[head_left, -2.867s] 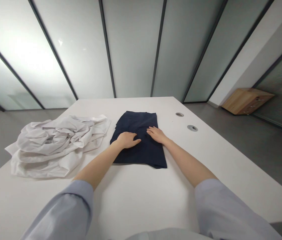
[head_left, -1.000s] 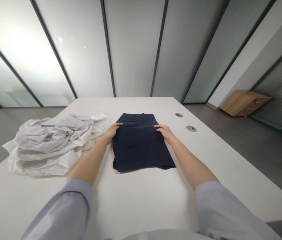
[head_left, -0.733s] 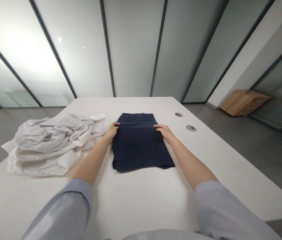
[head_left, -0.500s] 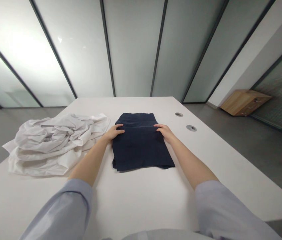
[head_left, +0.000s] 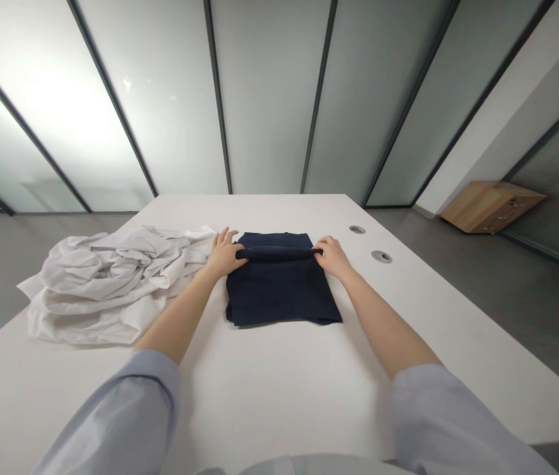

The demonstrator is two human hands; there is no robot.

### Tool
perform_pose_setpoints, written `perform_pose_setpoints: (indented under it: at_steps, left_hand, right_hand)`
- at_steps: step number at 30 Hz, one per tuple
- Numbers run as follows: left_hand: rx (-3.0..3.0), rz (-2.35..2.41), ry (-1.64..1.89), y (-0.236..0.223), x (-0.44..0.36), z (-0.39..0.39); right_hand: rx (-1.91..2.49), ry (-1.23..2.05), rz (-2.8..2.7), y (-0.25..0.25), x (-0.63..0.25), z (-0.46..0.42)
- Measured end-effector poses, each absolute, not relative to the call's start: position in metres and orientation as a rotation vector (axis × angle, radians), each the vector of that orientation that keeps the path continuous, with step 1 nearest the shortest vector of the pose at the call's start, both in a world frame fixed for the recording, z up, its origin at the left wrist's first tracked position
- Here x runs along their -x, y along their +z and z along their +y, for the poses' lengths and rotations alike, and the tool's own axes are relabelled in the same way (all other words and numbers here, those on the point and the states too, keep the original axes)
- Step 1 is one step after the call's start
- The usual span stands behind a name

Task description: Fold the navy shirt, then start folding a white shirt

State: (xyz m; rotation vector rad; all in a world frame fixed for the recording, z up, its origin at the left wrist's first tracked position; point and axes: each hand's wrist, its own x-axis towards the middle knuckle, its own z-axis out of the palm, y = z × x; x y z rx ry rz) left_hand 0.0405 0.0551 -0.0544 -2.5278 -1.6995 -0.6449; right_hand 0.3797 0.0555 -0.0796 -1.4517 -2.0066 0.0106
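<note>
A folded navy cloth garment (head_left: 279, 293) lies flat in the middle of the white table (head_left: 269, 402). Its far edge is turned over into a tight roll (head_left: 276, 253). My left hand (head_left: 224, 255) grips the left end of that roll, with its fingers spread up past the far edge. My right hand (head_left: 332, 257) holds the roll's right end. A crumpled white cloth (head_left: 111, 287) lies heaped just left of my left hand, not touched by it.
Two round metal grommets (head_left: 381, 256) are set in the table's right side. Beyond the table's far and right edges lie a grey floor, frosted glass partitions (head_left: 264, 99) and a low wooden cabinet (head_left: 492, 208). Pale blue sleeves (head_left: 115, 415) cover my forearms.
The far edge of the navy cloth has been turned over toward me into a roll, shortening the garment. Both hands have closed on the roll's ends. The white cloth has not visibly moved.
</note>
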Motion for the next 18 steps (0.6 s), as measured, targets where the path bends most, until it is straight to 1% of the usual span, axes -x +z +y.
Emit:
perform_pose_setpoints:
  at_steps: [3, 5, 8, 10, 12, 15, 18]
  left_hand:
    - [2.659, -1.508, -0.516, -0.019, -0.034, 0.053]
    - [2.829, -1.57, -0.381, 0.01, -0.031, 0.052]
    - [3.041, -1.681, -0.349, 0.052, -0.029, 0.051]
    - [3.163, -1.719, -0.308, 0.07, -0.03, 0.055]
    - [3.169, -1.745, -0.255, 0.078, -0.033, 0.065]
    - [2.93, -1.802, -0.283, 0.077, -0.042, 0.084]
    - [2.596, -1.8, -0.504, 0.075, -0.05, 0.096]
  right_hand:
    - [1.336, 0.114, -2.009, -0.051, -0.387, 0.048]
    - [1.319, 0.257, -1.97, -0.027, -0.392, 0.045]
    - [1.273, 0.402, -1.843, 0.006, -0.398, 0.046]
    - [1.282, 0.48, -1.774, 0.02, -0.398, 0.053]
    - [1.352, 0.526, -1.748, 0.027, -0.396, 0.065]
    - [1.459, 0.451, -1.752, 0.031, -0.392, 0.082]
    - [1.423, 0.19, -1.758, 0.036, -0.39, 0.092]
